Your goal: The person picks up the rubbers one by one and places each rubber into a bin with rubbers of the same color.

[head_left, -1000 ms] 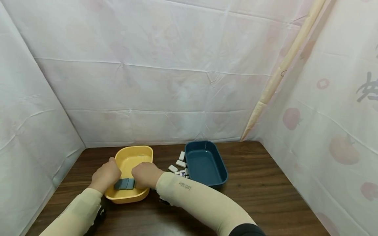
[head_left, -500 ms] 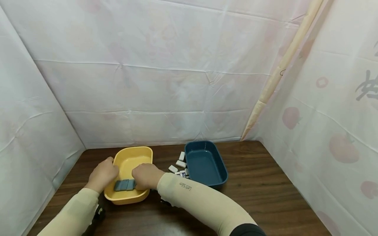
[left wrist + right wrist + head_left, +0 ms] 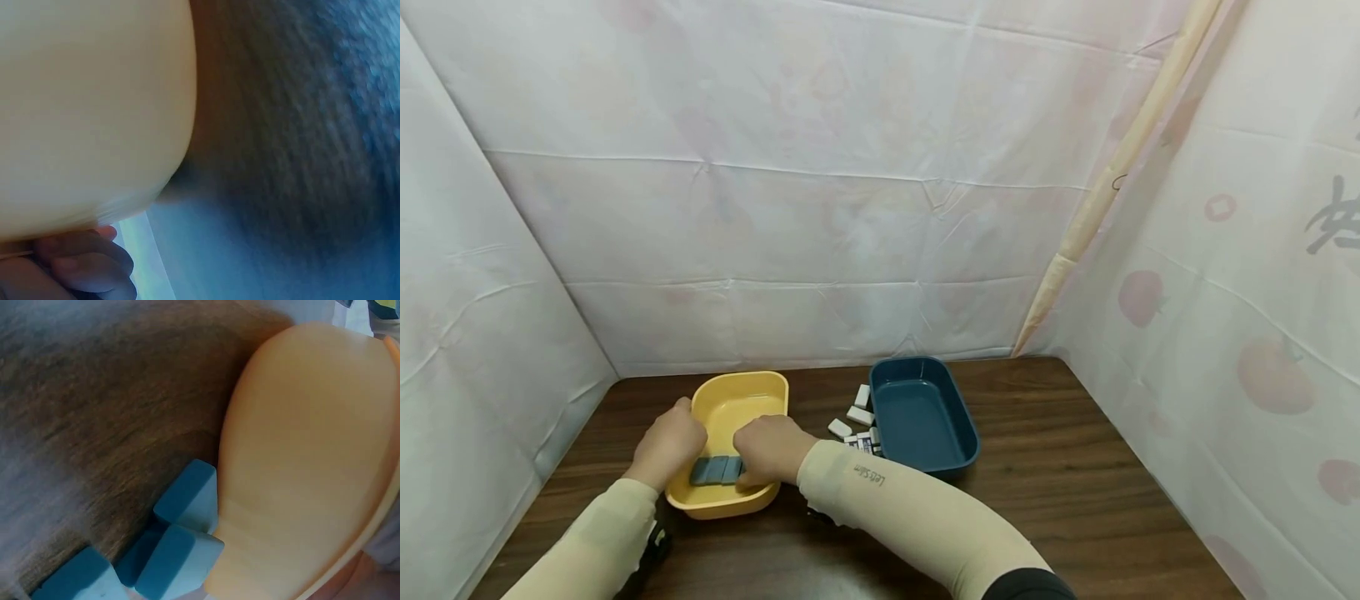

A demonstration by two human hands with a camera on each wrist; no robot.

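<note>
Left grip and right grip apparently hold the yellow tray.

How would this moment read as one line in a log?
left hand: grips yellow tray | right hand: grips its other side | blue-gray blocks: in yellow tray | white blocks: beside blue tray

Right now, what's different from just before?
The left grip and yellow tray swayed slightly left, then back right. Nothing was taken hold of or let go. The right grip, grey blocks, white blocks and blue tray stayed put.
</note>
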